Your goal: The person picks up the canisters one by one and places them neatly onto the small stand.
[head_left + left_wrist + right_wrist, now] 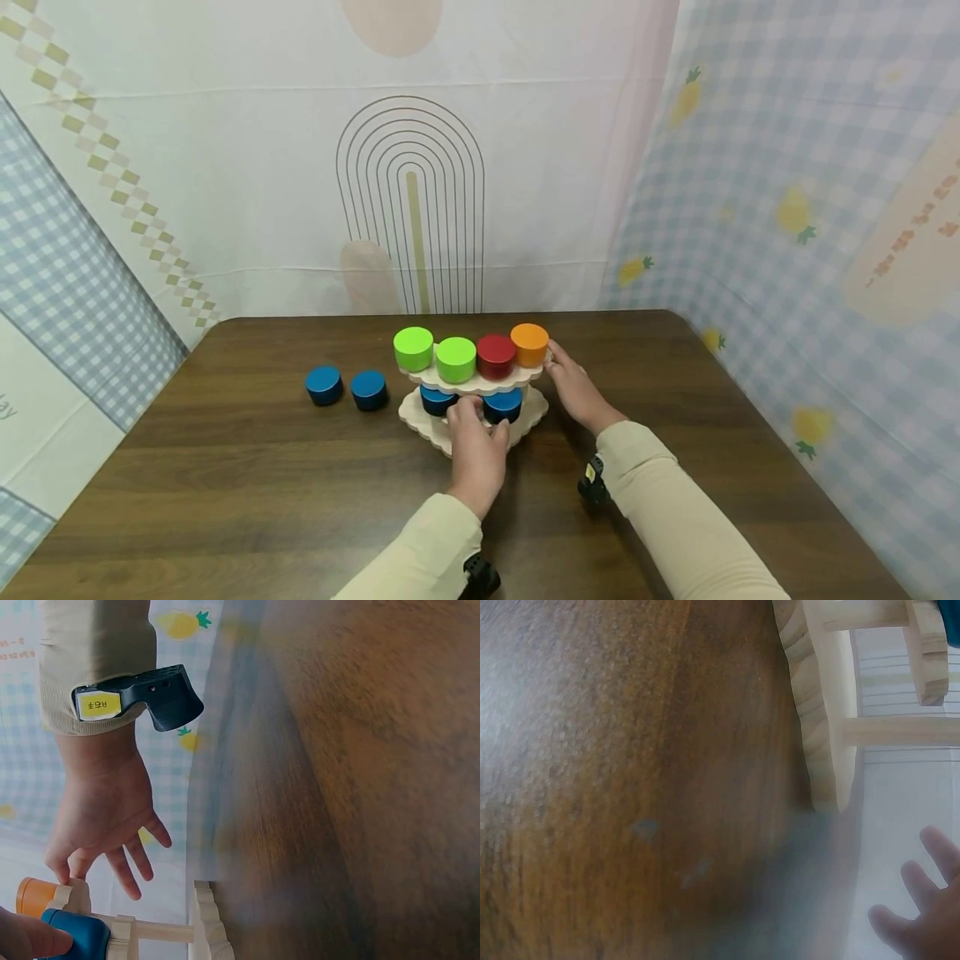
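A wooden two-tier stand with scalloped edges stands mid-table. Its top shelf bears two green discs, a red disc and an orange disc. Beneath that shelf sit two blue discs, one on the left and one on the right. My left hand reaches in from the front and pinches the right blue disc between thumb and fingers. At the shelf's right edge, under the orange disc, my right hand grips the wood with thumb and forefinger; its other fingers spread.
Left of the stand, two more blue discs lie on the brown table, an outer one and an inner one. A patterned cloth hangs behind the table's back edge and along both sides.
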Demonstrator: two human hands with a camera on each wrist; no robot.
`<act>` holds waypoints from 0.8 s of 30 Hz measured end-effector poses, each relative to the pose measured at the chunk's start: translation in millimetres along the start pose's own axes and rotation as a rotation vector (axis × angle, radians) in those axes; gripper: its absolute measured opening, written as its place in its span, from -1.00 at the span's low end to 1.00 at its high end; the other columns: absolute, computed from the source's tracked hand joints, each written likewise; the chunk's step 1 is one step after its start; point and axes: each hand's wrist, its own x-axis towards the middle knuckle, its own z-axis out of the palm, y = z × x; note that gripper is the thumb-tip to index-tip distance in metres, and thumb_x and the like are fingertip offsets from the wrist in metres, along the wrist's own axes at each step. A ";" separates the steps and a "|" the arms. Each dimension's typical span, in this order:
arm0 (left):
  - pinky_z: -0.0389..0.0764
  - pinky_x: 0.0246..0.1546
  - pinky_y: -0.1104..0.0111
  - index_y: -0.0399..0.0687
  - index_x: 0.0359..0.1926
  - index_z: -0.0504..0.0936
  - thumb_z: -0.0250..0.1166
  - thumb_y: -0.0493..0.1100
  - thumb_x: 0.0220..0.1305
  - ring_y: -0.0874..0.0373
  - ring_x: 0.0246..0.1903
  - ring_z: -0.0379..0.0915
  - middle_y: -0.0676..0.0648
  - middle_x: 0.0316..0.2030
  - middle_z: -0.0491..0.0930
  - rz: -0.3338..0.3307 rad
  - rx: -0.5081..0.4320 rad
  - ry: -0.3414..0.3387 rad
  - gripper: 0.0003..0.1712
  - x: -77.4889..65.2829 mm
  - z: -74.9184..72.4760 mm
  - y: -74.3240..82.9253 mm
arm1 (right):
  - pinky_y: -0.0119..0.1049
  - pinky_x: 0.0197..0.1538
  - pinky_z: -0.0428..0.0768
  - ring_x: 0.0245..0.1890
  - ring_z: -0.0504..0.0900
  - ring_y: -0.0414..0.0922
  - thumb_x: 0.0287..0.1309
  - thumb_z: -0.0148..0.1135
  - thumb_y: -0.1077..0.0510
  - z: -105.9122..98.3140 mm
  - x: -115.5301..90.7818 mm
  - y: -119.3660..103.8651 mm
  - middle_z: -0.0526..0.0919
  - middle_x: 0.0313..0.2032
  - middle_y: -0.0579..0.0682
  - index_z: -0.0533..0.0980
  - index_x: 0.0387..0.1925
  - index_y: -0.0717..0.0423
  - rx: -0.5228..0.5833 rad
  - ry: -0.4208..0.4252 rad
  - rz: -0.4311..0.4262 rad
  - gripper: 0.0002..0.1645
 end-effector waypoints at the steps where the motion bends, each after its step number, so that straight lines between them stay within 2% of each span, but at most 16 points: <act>1: 0.52 -0.14 0.24 -0.23 0.02 0.37 0.35 -0.33 0.17 0.03 -0.16 0.36 -0.17 -0.11 0.29 0.004 0.003 0.002 -0.57 0.2 0.4 0.2 | 0.16 0.41 -0.02 0.46 0.01 0.12 0.47 -0.39 -0.06 0.0 0.1 -0.1 -0.02 0.49 0.09 -0.10 0.53 -0.02 0.002 -0.001 0.002 -0.32; 8: 0.53 -0.14 0.25 -0.21 0.00 0.40 0.35 -0.31 0.18 0.04 -0.18 0.37 -0.14 -0.12 0.29 0.009 0.005 0.004 -0.59 1.4 1.5 1.3 | 0.19 0.41 -0.03 0.47 -0.02 0.13 0.47 -0.42 -0.08 0.1 1.2 0.6 -0.06 0.50 0.09 -0.13 0.53 -0.01 -0.003 -0.011 0.007 -0.31; 13: 0.54 -0.15 0.26 -0.21 0.02 0.40 0.37 -0.26 0.18 0.03 -0.17 0.41 -0.15 -0.09 0.28 0.044 0.044 -0.017 -0.57 1.0 -2.4 -1.6 | 0.18 0.41 -0.04 0.47 -0.03 0.12 0.47 -0.42 -0.08 0.6 1.1 1.5 -0.06 0.50 0.07 -0.14 0.53 -0.01 0.011 -0.016 -0.001 -0.31; 19: 0.54 -0.01 0.17 -0.17 0.03 0.40 0.39 -0.19 0.17 -0.06 -0.03 0.44 -0.16 -0.03 0.27 0.100 0.097 -0.054 -0.54 -1.8 -13.7 -4.5 | 0.17 0.41 -0.02 0.47 -0.01 0.12 0.47 -0.41 -0.06 0.8 1.0 1.2 -0.04 0.50 0.09 -0.13 0.53 -0.02 0.008 -0.012 0.000 -0.32; 24: 0.51 0.05 0.12 -0.18 0.06 0.43 0.41 -0.16 0.16 -0.08 0.02 0.39 -0.17 -0.01 0.27 0.153 0.188 -0.071 -0.50 -1.9 -27.2 -8.3 | 0.16 0.42 -0.04 0.48 -0.04 0.10 0.47 -0.43 -0.07 0.6 1.2 0.1 -0.07 0.51 0.06 -0.15 0.53 -0.03 0.017 -0.016 0.020 -0.31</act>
